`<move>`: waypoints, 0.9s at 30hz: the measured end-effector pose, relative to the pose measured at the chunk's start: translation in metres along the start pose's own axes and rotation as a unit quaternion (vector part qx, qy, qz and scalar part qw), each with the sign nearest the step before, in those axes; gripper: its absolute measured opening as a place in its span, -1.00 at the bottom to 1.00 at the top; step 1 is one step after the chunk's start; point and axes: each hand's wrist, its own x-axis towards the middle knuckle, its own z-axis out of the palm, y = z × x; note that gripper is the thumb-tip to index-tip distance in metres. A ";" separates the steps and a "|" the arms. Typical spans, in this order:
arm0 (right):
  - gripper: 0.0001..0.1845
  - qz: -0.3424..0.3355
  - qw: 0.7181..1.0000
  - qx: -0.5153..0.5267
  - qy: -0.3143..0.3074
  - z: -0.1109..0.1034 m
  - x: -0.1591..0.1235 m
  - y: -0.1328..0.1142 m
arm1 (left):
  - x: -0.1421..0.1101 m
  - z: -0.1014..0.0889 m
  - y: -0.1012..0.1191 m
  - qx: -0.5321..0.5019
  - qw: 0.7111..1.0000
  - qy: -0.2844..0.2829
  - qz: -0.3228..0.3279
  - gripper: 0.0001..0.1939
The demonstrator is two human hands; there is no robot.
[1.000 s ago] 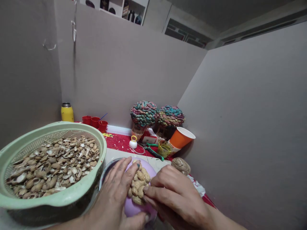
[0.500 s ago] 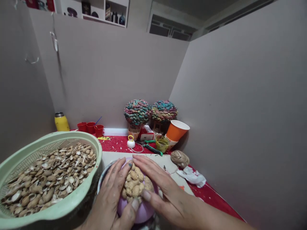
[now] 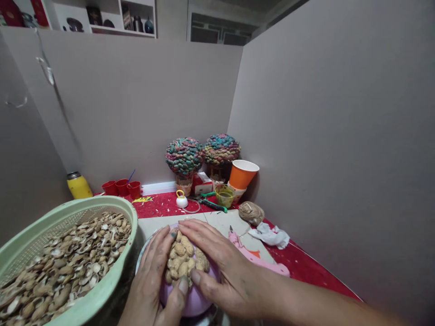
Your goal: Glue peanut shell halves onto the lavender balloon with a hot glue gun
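A smooth, rounded purple ball, perhaps a balloon, is low in the middle of the view, with peanut shells covering its top. My left hand curves around its left side, the thumb pressing the lower shells. On the other side my right hand wraps over it, its thumb tip beside the left one. Both palms hide the ball's flanks. A pale rim shows under the left hand; I cannot tell what it belongs to. Right of my right hand lies a pink glue gun.
A green basket of split peanut shells stands at left. Behind are a yellow bottle, red cups, two shell-covered trees, green-handled pliers and an orange cup. Twine and a crumpled tissue lie right.
The view has turned to the right, so the scene sits further left and more of the pink glue gun shows. Both hands keep nearly the same grasp on the ball.
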 end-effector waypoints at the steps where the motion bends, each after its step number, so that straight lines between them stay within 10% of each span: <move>1: -0.32 -0.002 1.000 0.001 0.002 0.000 0.000 0.000 | 0.000 0.000 0.000 -0.001 1.000 -0.002 -0.001 -0.29; 27: -0.32 0.012 1.000 -0.009 0.013 0.000 0.003 -0.006 | 0.001 0.009 0.008 -0.082 0.993 0.069 -0.052 -0.50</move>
